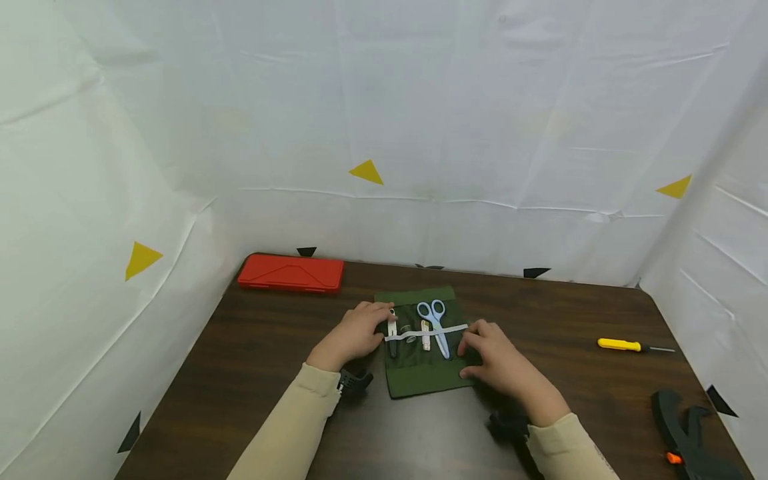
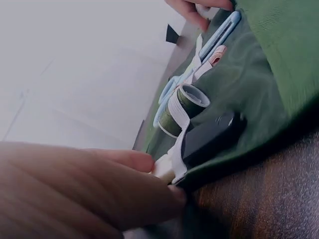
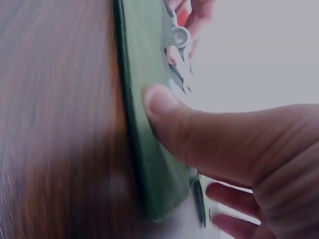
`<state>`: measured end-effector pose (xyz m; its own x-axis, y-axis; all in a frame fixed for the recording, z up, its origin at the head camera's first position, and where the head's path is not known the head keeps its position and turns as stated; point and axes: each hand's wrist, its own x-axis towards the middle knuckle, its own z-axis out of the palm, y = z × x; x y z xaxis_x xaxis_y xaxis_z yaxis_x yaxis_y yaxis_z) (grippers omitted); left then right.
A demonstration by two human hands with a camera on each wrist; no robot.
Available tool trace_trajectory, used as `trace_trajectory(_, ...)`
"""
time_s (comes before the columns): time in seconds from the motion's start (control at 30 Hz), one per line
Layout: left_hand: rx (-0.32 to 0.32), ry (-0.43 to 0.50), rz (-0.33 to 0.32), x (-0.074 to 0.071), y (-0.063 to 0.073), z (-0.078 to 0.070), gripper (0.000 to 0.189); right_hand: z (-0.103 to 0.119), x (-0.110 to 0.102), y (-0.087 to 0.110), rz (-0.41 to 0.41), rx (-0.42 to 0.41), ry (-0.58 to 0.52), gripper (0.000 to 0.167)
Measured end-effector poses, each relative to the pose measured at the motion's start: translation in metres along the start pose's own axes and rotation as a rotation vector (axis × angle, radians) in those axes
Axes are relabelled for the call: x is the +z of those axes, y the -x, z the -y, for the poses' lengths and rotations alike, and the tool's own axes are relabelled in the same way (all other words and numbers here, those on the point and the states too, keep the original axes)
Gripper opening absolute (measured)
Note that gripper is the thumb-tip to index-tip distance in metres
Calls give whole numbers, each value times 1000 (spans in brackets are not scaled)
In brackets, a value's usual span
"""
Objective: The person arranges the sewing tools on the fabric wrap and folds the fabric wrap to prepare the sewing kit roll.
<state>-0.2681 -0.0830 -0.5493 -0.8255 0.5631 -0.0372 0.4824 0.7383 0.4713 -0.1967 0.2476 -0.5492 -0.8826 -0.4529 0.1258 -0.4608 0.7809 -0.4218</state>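
A dark green fabric sewing kit lies unfolded on the table. Its white elastic band crosses light blue scissors, a small pink-and-white piece, a spool of green thread and a slim white-and-black tool. At the kit's left edge is my left hand, its fingers over the top of the slim tool and its thumb low by the band's end. My right hand is at the right edge, fingers loosely bent; its thumb rests on the lower flap, and some fingertips are hidden.
A red plastic case stands at the back left of the dark wood table. To the right lies a yellow-handled screwdriver. A black bar clamp with an orange button sits at the front right. White sheeting walls the back and sides.
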Motion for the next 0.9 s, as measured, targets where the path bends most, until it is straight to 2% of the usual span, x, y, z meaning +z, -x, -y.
trace_trajectory(0.1, 16, -36, -19, 1, -1, -1, 37, -3, -3, 2, -50, 39, 71, 30)
trace_trajectory(0.17, 22, -62, -35, 2, 0, -4, 35, -3, -4, 3, -55, 71, 81, 27)
trace_trajectory(0.3, 26, -142, -33, 5, 2, -15, 35, -1, -6, 4, 8, 160, 49, 17)
trace_trajectory(0.4, 24, -188, -8, 6, 4, -23, 38, 5, -7, 6, 52, 232, 50, 9)
trace_trajectory(0.6, 28, -193, 55, 4, 5, -31, 55, 14, -11, 7, 69, 311, 124, 45)
trace_trajectory(0.77, 46, -175, 91, 8, 4, -29, 50, 13, -10, 7, 181, 308, 58, 93)
trace_trajectory(0.83, 35, -156, 100, 10, 5, -31, 53, 12, -10, 7, 212, 301, 36, 99)
trace_trajectory(0.9, 24, -137, 107, 11, 5, -34, 62, 12, -10, 8, 212, 288, 33, 95)
